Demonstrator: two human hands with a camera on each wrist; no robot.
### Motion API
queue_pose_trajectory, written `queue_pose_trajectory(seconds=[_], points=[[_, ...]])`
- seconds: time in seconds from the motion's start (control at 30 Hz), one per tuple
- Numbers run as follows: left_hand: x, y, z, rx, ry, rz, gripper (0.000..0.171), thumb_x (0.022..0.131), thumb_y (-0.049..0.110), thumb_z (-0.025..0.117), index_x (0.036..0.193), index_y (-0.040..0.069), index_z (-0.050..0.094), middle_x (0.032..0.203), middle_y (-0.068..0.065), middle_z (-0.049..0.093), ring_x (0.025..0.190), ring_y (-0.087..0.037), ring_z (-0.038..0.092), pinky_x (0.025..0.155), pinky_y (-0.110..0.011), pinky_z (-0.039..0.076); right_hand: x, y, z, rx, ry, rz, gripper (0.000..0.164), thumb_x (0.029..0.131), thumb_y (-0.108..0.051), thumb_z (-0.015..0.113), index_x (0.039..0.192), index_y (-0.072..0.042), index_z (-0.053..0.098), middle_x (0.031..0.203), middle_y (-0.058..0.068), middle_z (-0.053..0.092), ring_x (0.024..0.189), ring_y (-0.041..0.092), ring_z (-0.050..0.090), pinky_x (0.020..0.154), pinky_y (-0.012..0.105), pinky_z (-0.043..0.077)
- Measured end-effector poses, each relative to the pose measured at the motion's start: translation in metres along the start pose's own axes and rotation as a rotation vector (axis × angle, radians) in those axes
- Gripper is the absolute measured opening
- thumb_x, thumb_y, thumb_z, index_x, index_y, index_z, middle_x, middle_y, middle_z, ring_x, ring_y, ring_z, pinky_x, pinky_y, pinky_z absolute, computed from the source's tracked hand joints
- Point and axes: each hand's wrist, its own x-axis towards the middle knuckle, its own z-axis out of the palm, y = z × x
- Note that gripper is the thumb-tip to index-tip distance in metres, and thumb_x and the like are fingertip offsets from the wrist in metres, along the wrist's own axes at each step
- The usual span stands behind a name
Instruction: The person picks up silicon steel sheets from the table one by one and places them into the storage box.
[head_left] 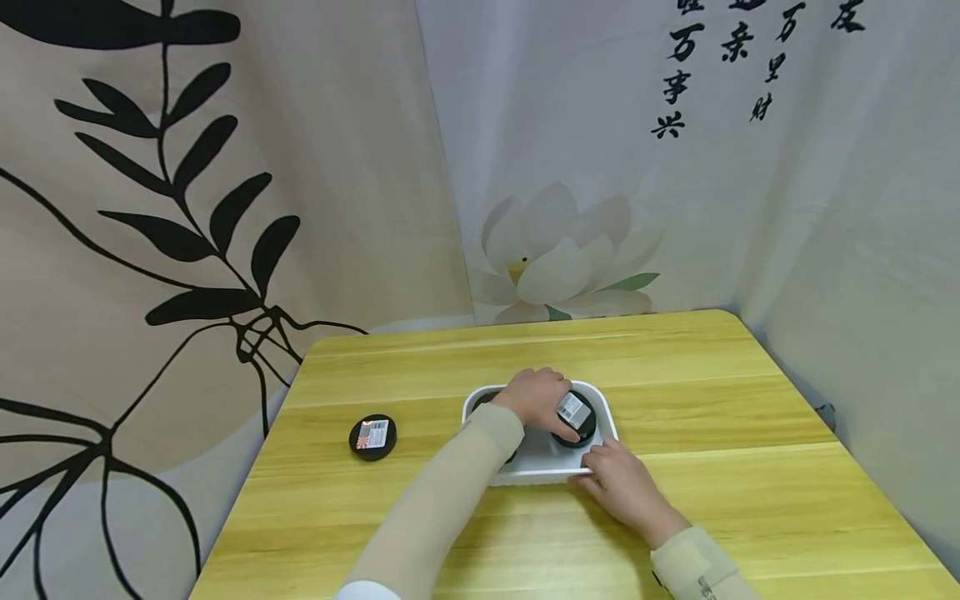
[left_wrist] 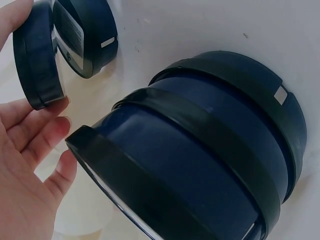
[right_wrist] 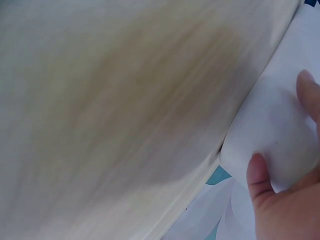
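My left hand (head_left: 534, 398) reaches into a white tray (head_left: 536, 478) and pinches a round black tin (head_left: 576, 414) with a white barcode label. In the left wrist view, that tin (left_wrist: 37, 60) is tilted on edge between thumb and fingers, close beside another dark tin (left_wrist: 97, 37). More of these tins form a stack (left_wrist: 200, 135) in the tray; in the head view the left hand and forearm mostly hide it. The right hand (head_left: 626, 487) grips the tray at its near right corner. In the right wrist view, its thumb (right_wrist: 260, 175) lies against the white wall.
A single black tin (head_left: 372, 437) with a label lies on the wooden table (head_left: 712, 400), left of the tray. Printed curtains (head_left: 360, 167) hang behind the table and along its sides.
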Motion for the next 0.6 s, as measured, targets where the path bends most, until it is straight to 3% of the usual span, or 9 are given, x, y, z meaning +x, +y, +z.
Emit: queue_pose_trajectory(seconds=[0.27, 0.6], points=[[0.0034, 0.0001, 0.0045, -0.005, -0.027, -0.010, 0.092, 0.055, 0.084, 0.054, 0.123, 0.021, 0.053, 0.112, 0.007, 0.054, 0.100, -0.011, 0.045, 0.084, -0.035, 0.042, -0.0005, -0.0007, -0.0001, -0.001, -0.009, 0.006, 0.021, 0.074, -0.038, 0.073, 0.072, -0.021, 0.061, 0.074, -0.014, 0.055, 0.077, 0.010, 0.044, 0.066, 0.031, 0.043], [0.0064, 0.0019, 0.0063, 0.019, -0.026, -0.003, 0.091, 0.054, 0.085, 0.053, 0.119, 0.023, 0.054, 0.104, 0.008, 0.054, 0.091, -0.010, 0.044, 0.080, -0.033, 0.043, 0.0000, 0.0024, 0.0019, -0.010, -0.003, -0.001, 0.023, 0.074, -0.040, 0.073, 0.070, -0.022, 0.060, 0.074, -0.014, 0.054, 0.078, 0.011, 0.045, 0.067, 0.032, 0.043]])
